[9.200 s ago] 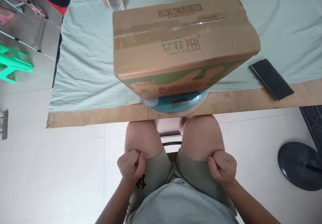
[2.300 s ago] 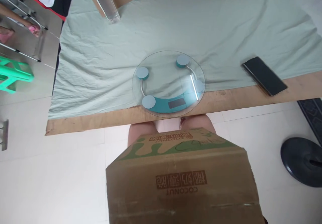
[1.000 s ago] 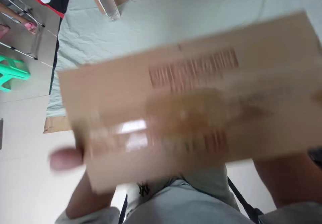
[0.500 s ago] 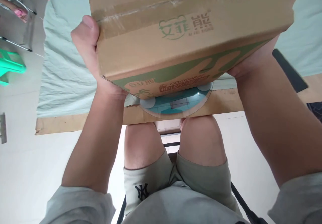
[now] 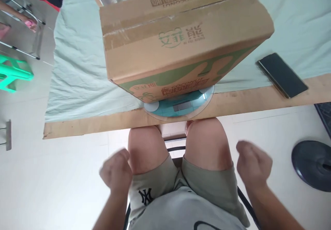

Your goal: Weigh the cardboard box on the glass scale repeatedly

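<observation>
In the head view, the box (image 5: 181, 47) stands on the scale (image 5: 165, 110) at the near edge of the bench (image 5: 90, 125), upper middle of the frame, its long axis running left to right, rising slightly rightward. Below it, well apart, the left hand (image 5: 116, 171) and right hand (image 5: 253, 163) have fingers curled into blurred fists, gripping nothing visible; the left looks slightly nearer.
</observation>
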Demonstrator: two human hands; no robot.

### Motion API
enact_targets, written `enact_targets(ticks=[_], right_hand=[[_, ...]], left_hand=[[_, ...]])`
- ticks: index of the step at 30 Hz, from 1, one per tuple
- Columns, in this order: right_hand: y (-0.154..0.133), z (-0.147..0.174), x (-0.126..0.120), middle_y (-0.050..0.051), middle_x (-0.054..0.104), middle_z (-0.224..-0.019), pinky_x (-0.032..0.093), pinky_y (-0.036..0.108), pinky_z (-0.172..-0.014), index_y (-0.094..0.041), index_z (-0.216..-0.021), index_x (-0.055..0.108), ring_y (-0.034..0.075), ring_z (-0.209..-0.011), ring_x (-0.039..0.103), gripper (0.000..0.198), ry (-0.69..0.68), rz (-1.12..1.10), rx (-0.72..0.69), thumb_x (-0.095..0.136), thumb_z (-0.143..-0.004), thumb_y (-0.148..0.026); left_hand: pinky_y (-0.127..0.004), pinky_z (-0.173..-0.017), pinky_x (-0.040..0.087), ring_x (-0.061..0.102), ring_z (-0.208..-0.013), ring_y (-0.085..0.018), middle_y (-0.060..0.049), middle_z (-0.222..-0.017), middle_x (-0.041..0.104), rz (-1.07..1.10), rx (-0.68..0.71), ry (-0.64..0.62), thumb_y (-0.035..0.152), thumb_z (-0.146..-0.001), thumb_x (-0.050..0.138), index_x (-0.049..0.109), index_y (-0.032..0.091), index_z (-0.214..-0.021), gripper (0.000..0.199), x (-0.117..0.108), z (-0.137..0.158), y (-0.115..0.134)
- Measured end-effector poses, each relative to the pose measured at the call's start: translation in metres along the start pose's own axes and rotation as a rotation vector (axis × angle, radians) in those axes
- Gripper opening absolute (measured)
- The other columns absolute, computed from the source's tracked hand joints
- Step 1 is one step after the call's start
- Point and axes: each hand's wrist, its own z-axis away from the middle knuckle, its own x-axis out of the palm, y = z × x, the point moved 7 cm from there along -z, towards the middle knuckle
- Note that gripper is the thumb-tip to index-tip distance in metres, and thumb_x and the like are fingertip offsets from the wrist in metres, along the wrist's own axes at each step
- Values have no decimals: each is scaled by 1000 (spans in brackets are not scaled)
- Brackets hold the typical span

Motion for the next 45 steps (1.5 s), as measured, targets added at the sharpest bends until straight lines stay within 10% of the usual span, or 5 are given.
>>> enact_targets(ticks=[4,32,38,41,45], right_hand=[[-28,72,21,-3,39,-52,26,30,-51,-20,-61,38,11,-50,37,32,-278,192,-376,54,-85,-6],[-21,36,16,-5,29,-48,24,26,-41,-20,-57,30,7,-42,30,41,-165,190,-321,51,-90,-8],[-8,-13,18,-4,45,-53,34,22,-44,-19,-65,52,9,-48,43,26,-171,-42,83,52,-91,-18],[-30,-69,21,-1,59,-78,50,24,-65,-20,-94,62,12,-69,60,7,-33,-279,12,60,-87,-19],[-75,-140,44,9,56,-129,48,40,-106,-23,-128,45,21,-121,60,49,-60,-522,-182,62,-82,-31]], left_hand=[[-29,-46,24,33,-45,-10,3,-48,36,-476,280,-468,6,-79,54,36,18,-54,33,11,70,8],[-26,-44,18,25,-44,-7,4,-48,23,-545,-41,-200,15,-83,55,26,16,-51,43,-1,35,-17],[-27,-54,38,46,-56,-12,1,-58,46,-198,-29,-130,21,-90,52,47,18,-60,31,17,5,-9],[-33,-82,53,65,-90,-20,-4,-90,66,119,86,-52,31,-84,66,68,22,-90,11,40,-43,11],[-42,-107,47,50,-137,-31,-2,-143,54,342,62,-221,52,-71,80,63,35,-122,57,85,-103,34]])
